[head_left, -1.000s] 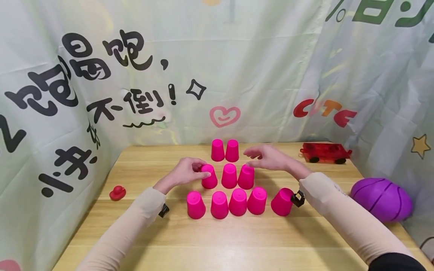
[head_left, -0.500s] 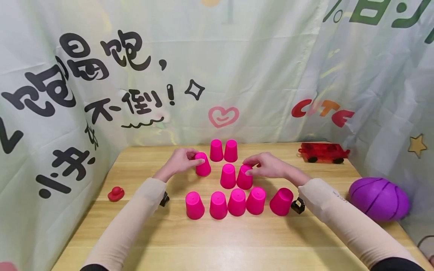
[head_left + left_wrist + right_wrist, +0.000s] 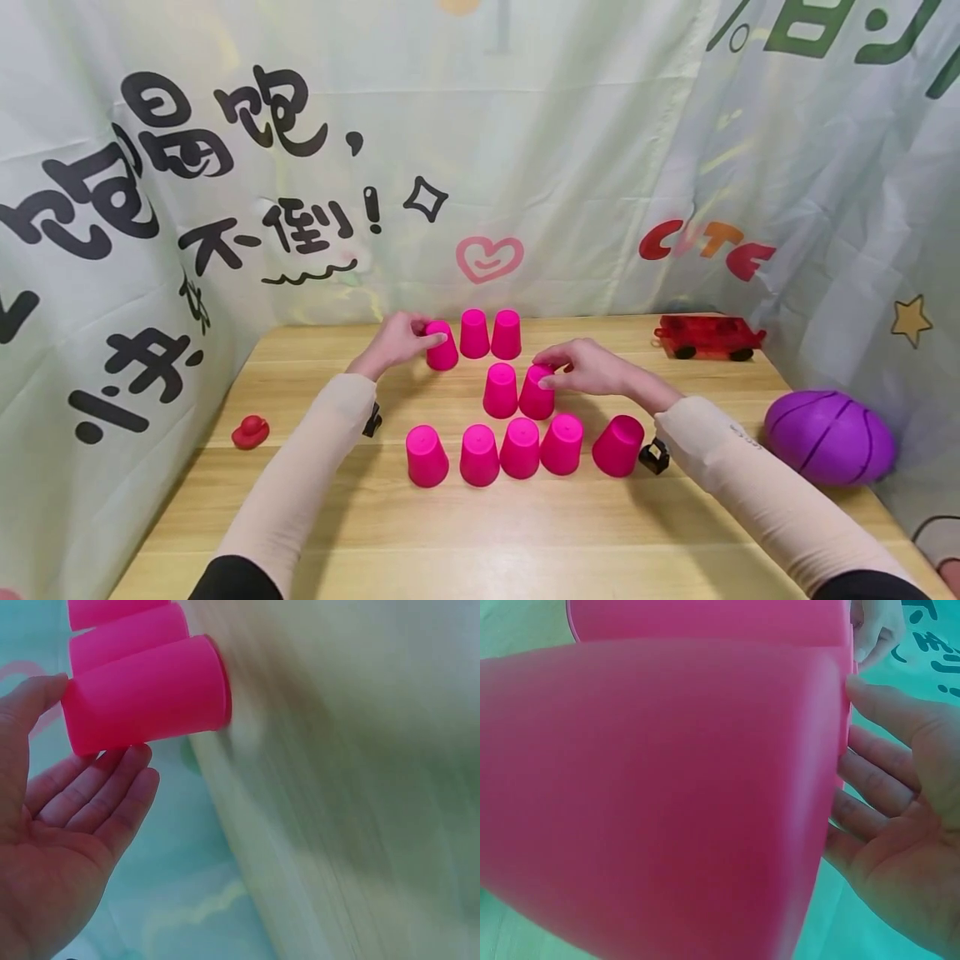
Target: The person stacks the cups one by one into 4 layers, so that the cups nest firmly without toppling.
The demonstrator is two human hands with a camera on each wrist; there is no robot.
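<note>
Pink plastic cups, ten in all, stand upside down on the wooden table [image 3: 525, 525]: three in the back row, two in the middle row, five in the front row. The left hand [image 3: 397, 340] grips the leftmost back cup [image 3: 442, 347] with thumb and fingers curled round its top; the cup sits on the table just beside the two other back cups [image 3: 491, 333], which touch each other. In the left wrist view the same cup [image 3: 146, 694] lies between thumb and fingers [image 3: 97, 799], its rim at the table. The right hand [image 3: 592, 368] pinches the top of the right middle cup [image 3: 536, 393], thumb in front and fingers curled over it; that cup touches its neighbour, the left middle cup [image 3: 500, 390]. In the right wrist view this cup [image 3: 660, 795] fills most of the frame, with the fingers [image 3: 874, 769] against its side. The five front cups [image 3: 517, 448] stand in a line nearer the person, the rightmost one tilted and a little apart. One red duck toy [image 3: 250, 432] lies at the table's left edge, one red toy car [image 3: 708, 337] at the back right, and one purple ball [image 3: 828, 437] at the right edge.
</note>
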